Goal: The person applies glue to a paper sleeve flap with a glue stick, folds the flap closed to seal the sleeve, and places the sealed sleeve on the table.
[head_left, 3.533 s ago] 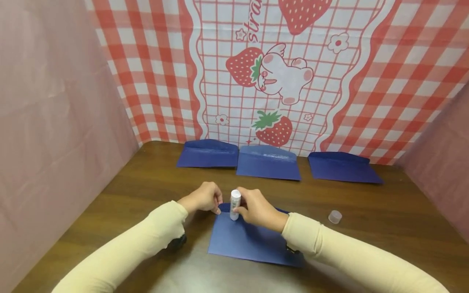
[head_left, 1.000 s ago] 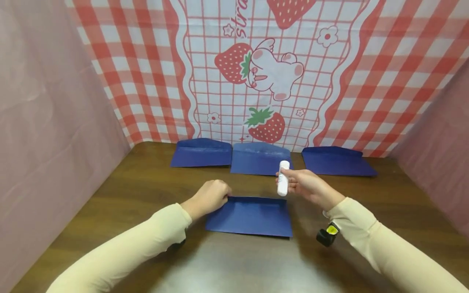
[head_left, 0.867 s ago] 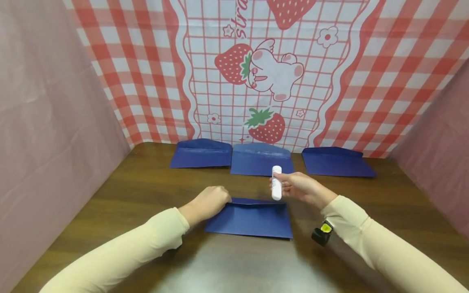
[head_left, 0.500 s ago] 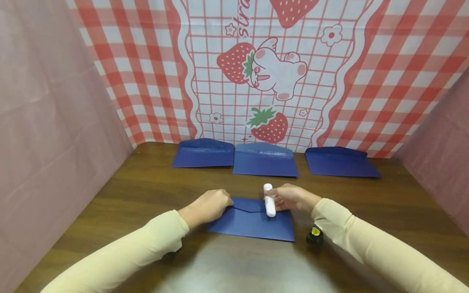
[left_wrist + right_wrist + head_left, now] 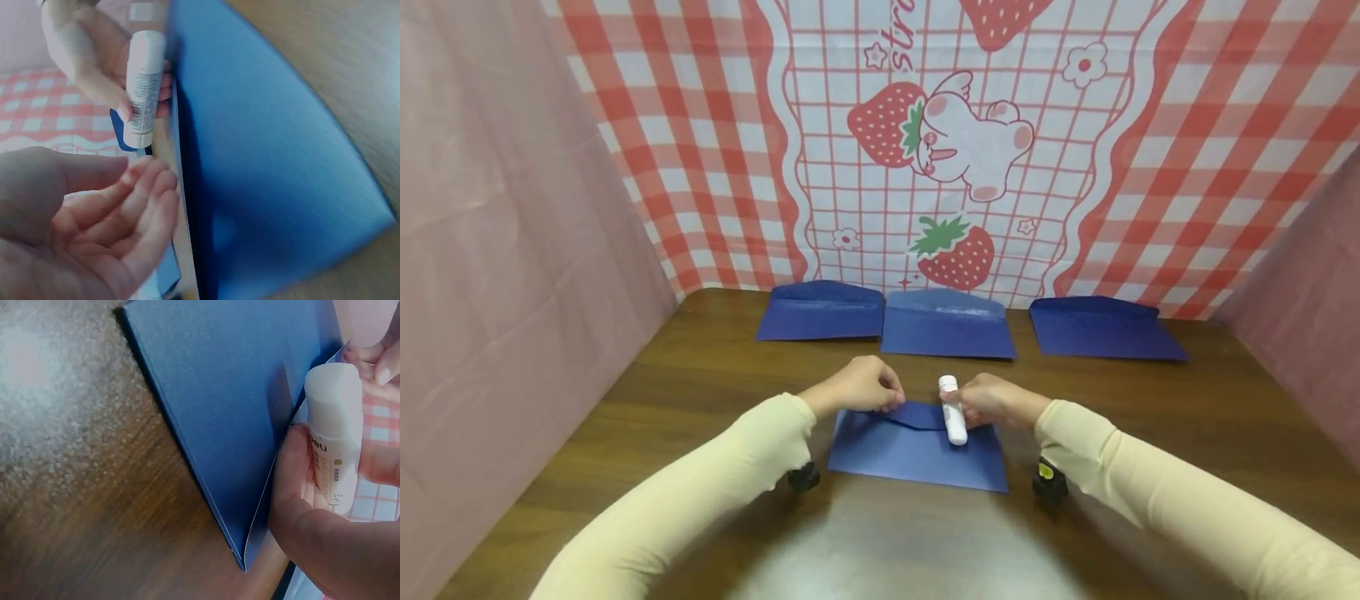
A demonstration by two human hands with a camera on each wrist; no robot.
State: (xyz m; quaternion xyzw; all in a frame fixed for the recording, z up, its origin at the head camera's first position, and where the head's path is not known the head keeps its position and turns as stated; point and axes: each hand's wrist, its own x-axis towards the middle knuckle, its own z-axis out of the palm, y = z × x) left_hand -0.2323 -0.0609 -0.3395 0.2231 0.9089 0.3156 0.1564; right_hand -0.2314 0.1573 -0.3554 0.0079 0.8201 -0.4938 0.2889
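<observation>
A blue envelope point(image 5: 917, 457) lies on the wooden table in front of me, its flap point(image 5: 917, 415) folded down toward the body. My left hand point(image 5: 867, 386) is at the left part of the flap, fingers loosely curved. In the left wrist view the thumb and fingertips point(image 5: 164, 181) come near each other with nothing visible between them, beside the envelope's edge. My right hand point(image 5: 996, 400) holds a white glue stick point(image 5: 953, 412) between thumb and fingers, over the right part of the flap. Its fingers point(image 5: 294, 462) lie along the envelope's edge in the right wrist view.
Three more blue envelopes stand in a row at the back: a left one point(image 5: 822, 317), a middle one point(image 5: 947, 332) and a right one point(image 5: 1105, 333), each with its flap up. Behind them hangs a red-and-white checked cloth point(image 5: 700, 150). Pink cloth point(image 5: 512, 250) closes the sides.
The right hand has moved left and down with the glue stick to the envelope. The flap has folded down from raised. The left hand has lifted slightly and shifted right along the flap.
</observation>
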